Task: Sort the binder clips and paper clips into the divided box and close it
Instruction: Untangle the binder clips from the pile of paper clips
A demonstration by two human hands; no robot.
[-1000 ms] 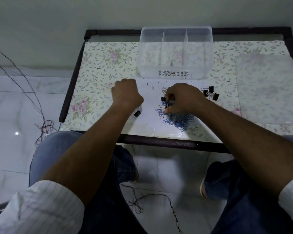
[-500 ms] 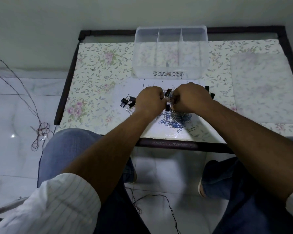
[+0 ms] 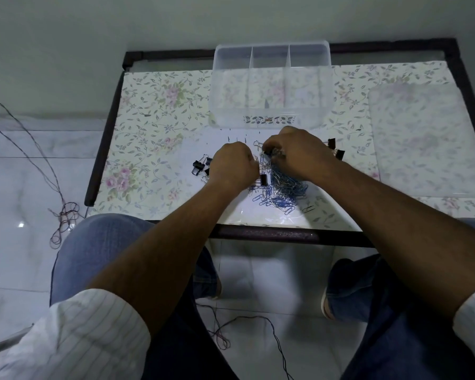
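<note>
The left hand has travelled from the open left part of the cloth to the middle and now sits knuckle to knuckle with the right hand, which has kept to its place over the heap while lifting a tangle out of it; both are now working the same knot of clips. Largest first: the table, under a floral cloth, carries the divided box at its far edge, lid off, its three compartments showing no clips that can be made out (the walls are clear and the light poor). A clear flat sheet, probably the lid, lies to the right, well apart from the box. The paper clips, blue and silver, are heaped between the hands and the near table edge, with a hanging clump drawn up under the right hand. The binder clips stand as a small black group just left of the left hand; two more lie beyond the right wrist and one stands between the hands. Left fingers are curled into a fist; what they hold, if anything, cannot be told. Right fingers are curled down and grasp the raised clump of paper clips. Judgement: separation is under way, nothing is yet boxed, and closing remains far off.
</note>
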